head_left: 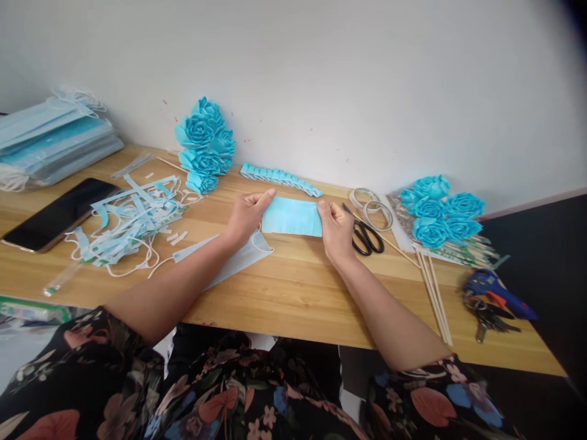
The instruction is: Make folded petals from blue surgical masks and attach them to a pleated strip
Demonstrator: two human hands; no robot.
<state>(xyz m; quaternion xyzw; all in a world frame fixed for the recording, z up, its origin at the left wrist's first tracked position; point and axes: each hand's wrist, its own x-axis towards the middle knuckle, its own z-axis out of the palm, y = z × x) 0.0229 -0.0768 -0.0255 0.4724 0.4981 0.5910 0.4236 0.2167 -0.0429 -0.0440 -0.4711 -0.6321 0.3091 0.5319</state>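
Observation:
A light blue rectangle of face-mask fabric (291,216) is stretched flat over the wooden table (293,293). My left hand (245,217) pinches its left edge. My right hand (337,229) pinches its right edge. Under my left wrist lies another mask piece (238,260) with a white ear loop. Black scissors (367,237) rest just right of my right hand.
A pile of cut mask strips and loops (131,217) and a phone (59,214) lie at left, with stacked masks (50,140) behind. Blue fabric roses (206,143) lean on the wall. A pleated strip (279,177), tape rolls (372,206), more roses (440,211), wooden sticks (433,293), a glue gun (498,293) and keys (488,318) are at right.

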